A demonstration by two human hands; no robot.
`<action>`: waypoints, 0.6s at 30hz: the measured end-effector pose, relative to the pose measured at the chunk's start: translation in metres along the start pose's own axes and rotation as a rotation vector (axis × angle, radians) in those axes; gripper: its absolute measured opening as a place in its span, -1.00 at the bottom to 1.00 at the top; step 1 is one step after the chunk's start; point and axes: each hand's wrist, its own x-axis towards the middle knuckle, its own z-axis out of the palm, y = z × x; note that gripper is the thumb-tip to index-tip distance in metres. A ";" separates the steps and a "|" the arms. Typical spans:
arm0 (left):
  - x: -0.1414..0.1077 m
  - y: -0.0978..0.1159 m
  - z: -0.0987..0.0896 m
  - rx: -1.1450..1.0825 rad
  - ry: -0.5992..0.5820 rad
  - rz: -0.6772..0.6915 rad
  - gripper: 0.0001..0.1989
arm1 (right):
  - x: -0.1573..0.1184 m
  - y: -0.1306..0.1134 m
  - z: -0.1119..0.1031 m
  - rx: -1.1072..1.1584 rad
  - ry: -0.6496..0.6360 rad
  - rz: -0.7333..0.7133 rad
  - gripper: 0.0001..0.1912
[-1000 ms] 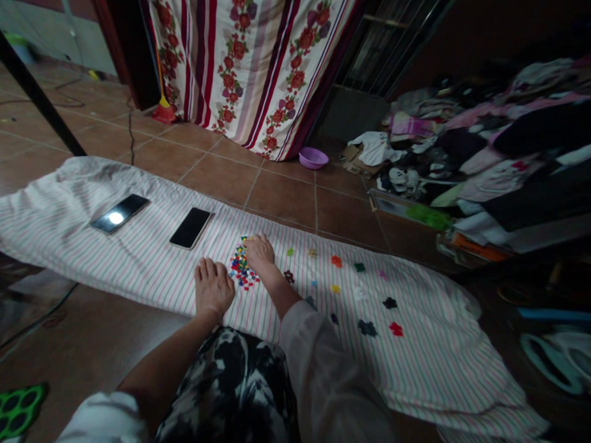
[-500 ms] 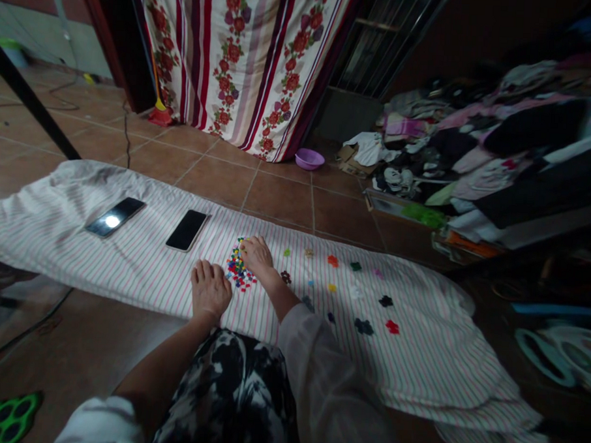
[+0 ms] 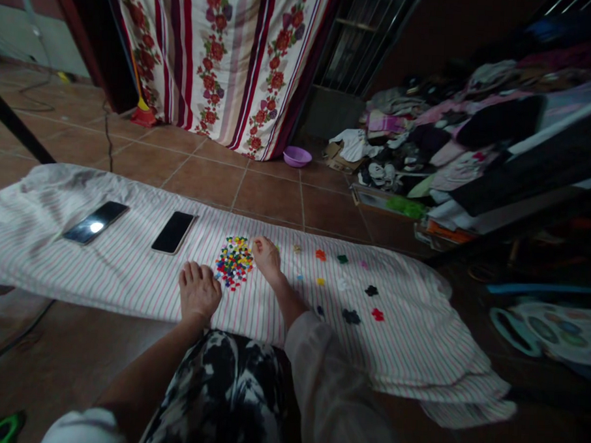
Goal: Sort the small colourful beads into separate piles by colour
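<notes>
A mixed pile of small coloured pieces (image 3: 234,263) lies on the striped cloth (image 3: 141,273). My left hand (image 3: 199,290) rests palm down on the cloth at the pile's near left, fingers spread. Just right of the pile, my right hand (image 3: 266,254) has its fingers curled together; whatever they hold is too small to make out. Farther right, pieces are grouped by colour, among them an orange group (image 3: 320,254), a green group (image 3: 341,259), a yellow group (image 3: 321,281), a black group (image 3: 371,291) and a red group (image 3: 377,314).
Two phones lie on the cloth at the left, one with a bright reflection (image 3: 95,223) and one dark (image 3: 173,232). Beyond are a floral curtain (image 3: 224,68), a purple basin (image 3: 297,157) and heaped clothes (image 3: 427,123).
My right hand has moved off the pile to its right side, its fingers now curled, uncovering more pieces. The whole view has shifted slightly; my left hand still rests on the cloth.
</notes>
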 end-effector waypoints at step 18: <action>0.000 0.000 0.001 -0.030 -0.008 -0.012 -0.66 | 0.000 0.065 -0.024 -0.015 0.084 0.240 -0.64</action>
